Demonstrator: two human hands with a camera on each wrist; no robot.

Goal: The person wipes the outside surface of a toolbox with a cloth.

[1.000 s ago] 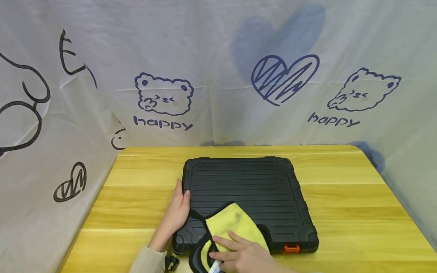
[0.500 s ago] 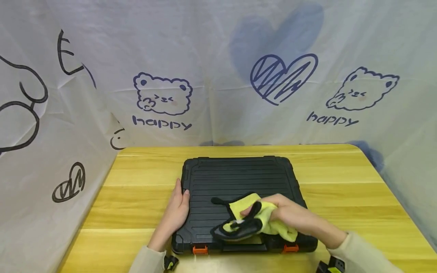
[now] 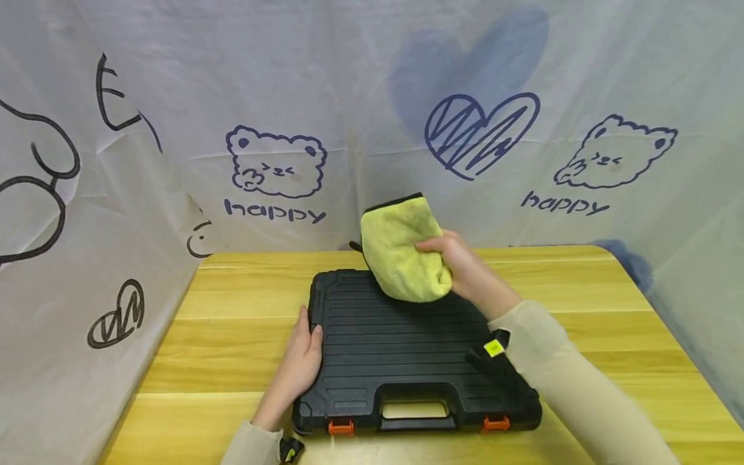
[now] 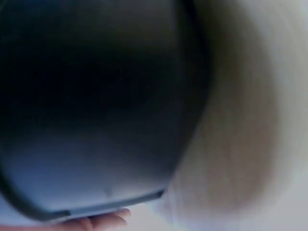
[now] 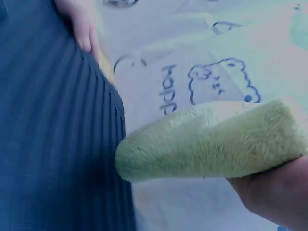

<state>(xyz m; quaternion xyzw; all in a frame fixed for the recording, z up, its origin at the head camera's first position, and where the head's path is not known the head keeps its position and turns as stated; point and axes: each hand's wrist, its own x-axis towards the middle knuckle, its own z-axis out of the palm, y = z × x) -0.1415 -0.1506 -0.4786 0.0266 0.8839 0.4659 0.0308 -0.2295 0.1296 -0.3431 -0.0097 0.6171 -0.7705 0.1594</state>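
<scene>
A black ribbed plastic case (image 3: 407,349) lies flat on the table, its handle and two orange latches facing me. My left hand (image 3: 299,361) rests against its left side with straight fingers, the thumb at the top edge. In the left wrist view, fingertips (image 4: 108,220) show beside a blurred dark surface. My right hand (image 3: 462,265) grips a yellow plush cleaning cloth (image 3: 401,252) with black edging, bunched over the case's far edge. The right wrist view shows the cloth (image 5: 211,144) folded over and near the ribbed case (image 5: 62,130); the fingers behind it are hidden.
The case stands on a yellow wood-grain table (image 3: 587,336), with bare tabletop on its left and right. Behind the table hangs a white fabric backdrop (image 3: 372,116) with bear and heart drawings. A dark strap device (image 3: 491,349) sits on the right wrist.
My right hand has lifted the cloth from the case's front and carried it to the far edge, uncovering the handle and left latch. My left hand has stayed at the left side.
</scene>
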